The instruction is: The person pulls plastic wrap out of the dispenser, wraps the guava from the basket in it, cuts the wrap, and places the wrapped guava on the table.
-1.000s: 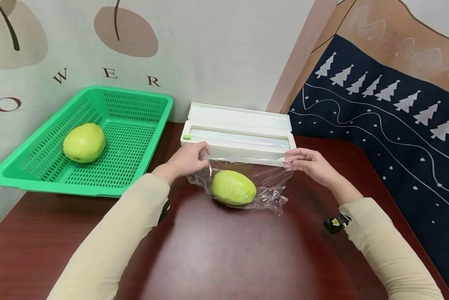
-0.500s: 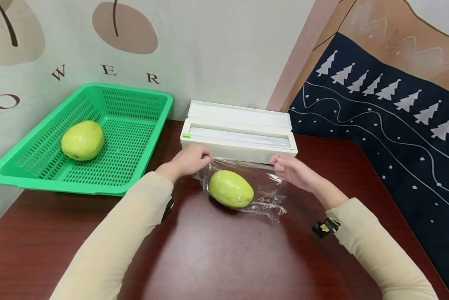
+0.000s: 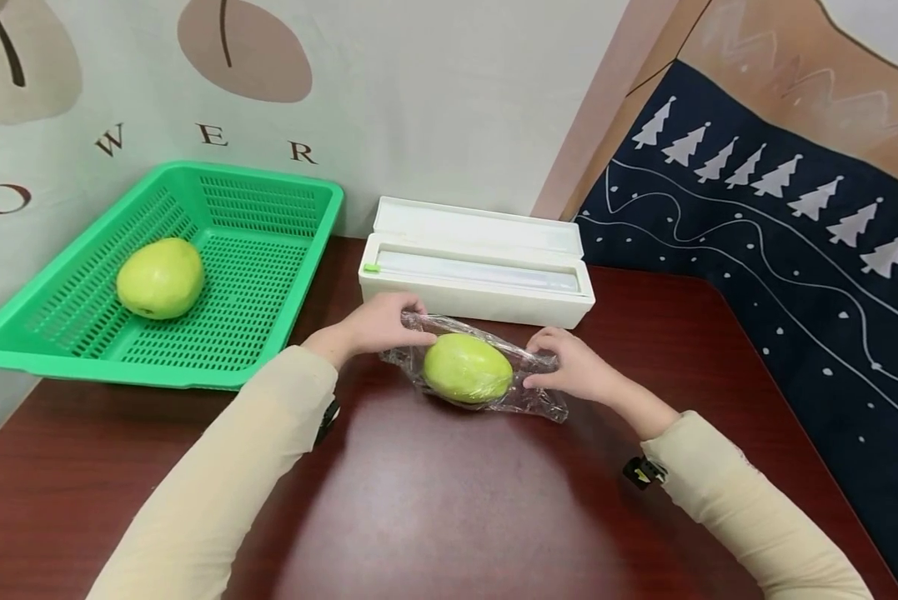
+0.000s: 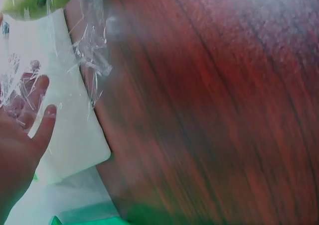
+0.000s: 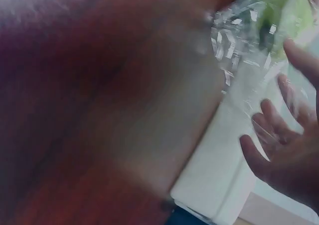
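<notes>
Left hand grips left end of clear crinkled plastic film; right hand grips right end, fingers curled, thumb apart from forefinger. Yellow-green oval fruit lies in film between hands, on dark red-brown wood-grain tabletop. Long white rectangular box, lid raised, just beyond. Far left, green perforated plastic basket holds second yellow-green fruit.

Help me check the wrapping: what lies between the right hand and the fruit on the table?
Clear plastic film lies between the right hand and the fruit, in the head view.
</notes>
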